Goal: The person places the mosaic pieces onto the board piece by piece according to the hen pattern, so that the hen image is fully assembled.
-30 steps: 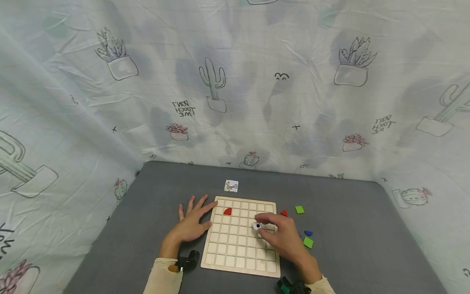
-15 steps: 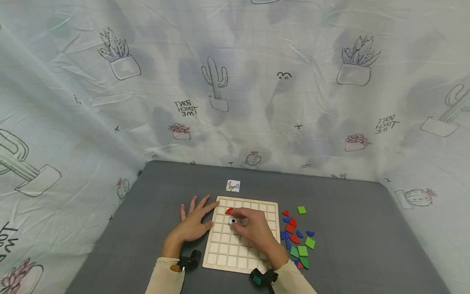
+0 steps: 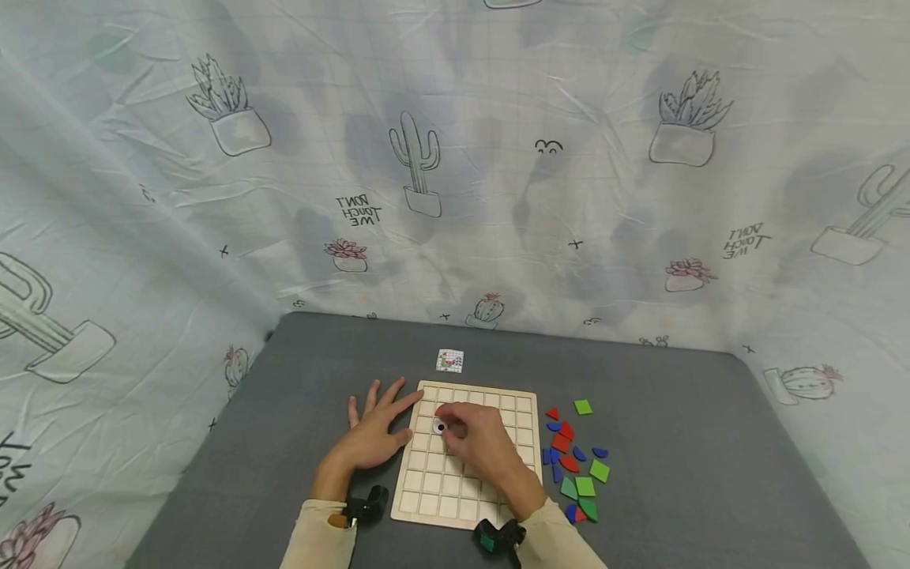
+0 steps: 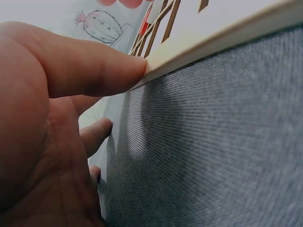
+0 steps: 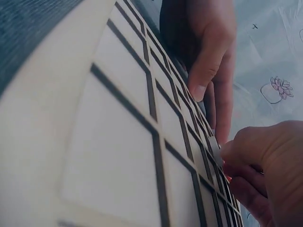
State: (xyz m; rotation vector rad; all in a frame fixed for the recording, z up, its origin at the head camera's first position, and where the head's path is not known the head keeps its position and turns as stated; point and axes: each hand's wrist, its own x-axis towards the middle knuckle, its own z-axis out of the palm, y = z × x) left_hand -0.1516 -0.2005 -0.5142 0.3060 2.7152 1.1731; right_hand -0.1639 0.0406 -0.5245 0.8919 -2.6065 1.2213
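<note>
My right hand (image 3: pixel 486 446) pinches a small white tile with a black dot (image 3: pixel 438 427) between thumb and forefinger, over the left upper cells of the wooden grid board (image 3: pixel 426 503). A red quarter-circle tile, mostly hidden behind those fingers, lies just beyond it. In the right wrist view, the white tile (image 5: pixel 215 150) appears edge-on by the fingertips. My left hand (image 3: pixel 373 435) lies spread at the board's left side, forefinger at its upper left corner. The left wrist view has the left thumb (image 4: pixel 102 68) touching the edge of the board (image 4: pixel 227 40).
Loose red, blue and green tiles (image 3: pixel 585 486) lie scattered to the right of the board on the grey table (image 3: pixel 675 442). Beyond the board is a small printed card (image 3: pixel 449 361) with a coloured picture on a grid. A patterned curtain (image 3: pixel 498 197) hangs behind the table.
My right hand has carried the white tile leftward across the board to the cells near the red tile, uncovering the loose tiles at right. The left hand has stayed in place.
</note>
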